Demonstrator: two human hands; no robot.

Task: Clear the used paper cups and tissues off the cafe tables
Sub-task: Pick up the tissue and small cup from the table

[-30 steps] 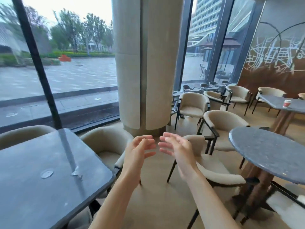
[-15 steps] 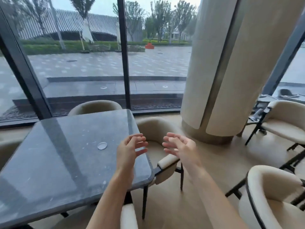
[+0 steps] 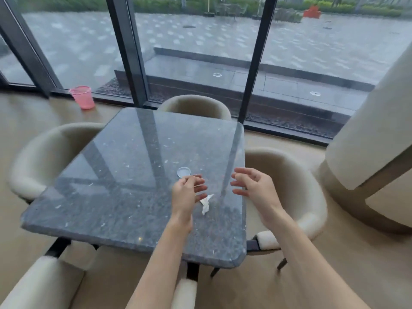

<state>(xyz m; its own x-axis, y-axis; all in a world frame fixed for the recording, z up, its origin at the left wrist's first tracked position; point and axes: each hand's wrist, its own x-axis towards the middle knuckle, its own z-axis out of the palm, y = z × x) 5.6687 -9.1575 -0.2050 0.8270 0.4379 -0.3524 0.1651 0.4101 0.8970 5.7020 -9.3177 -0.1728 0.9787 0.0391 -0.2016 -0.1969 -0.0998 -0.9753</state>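
A crumpled white tissue [image 3: 205, 204] lies on the dark square stone table [image 3: 116, 188], toward its right side. A small round clear lid [image 3: 183, 171] lies just beyond it on the tabletop. My left hand [image 3: 186, 195] hovers over the table between the lid and the tissue, its fingers loosely curled and holding nothing. My right hand [image 3: 253, 189] hangs at the table's right edge, fingers relaxed and spread, also holding nothing. No paper cup shows on this table.
Cream armchairs stand at the table's left [image 3: 44, 157], far [image 3: 196, 105], right [image 3: 289, 188] and near [image 3: 40, 284] sides. A pink mesh bin [image 3: 82, 97] sits on the floor by the window. A wide pillar [image 3: 374, 134] rises at the right.
The view has swung left and down onto the square table, bringing the tissue and the pink bin into sight. Both hands now hover over the table's right part, still holding nothing.
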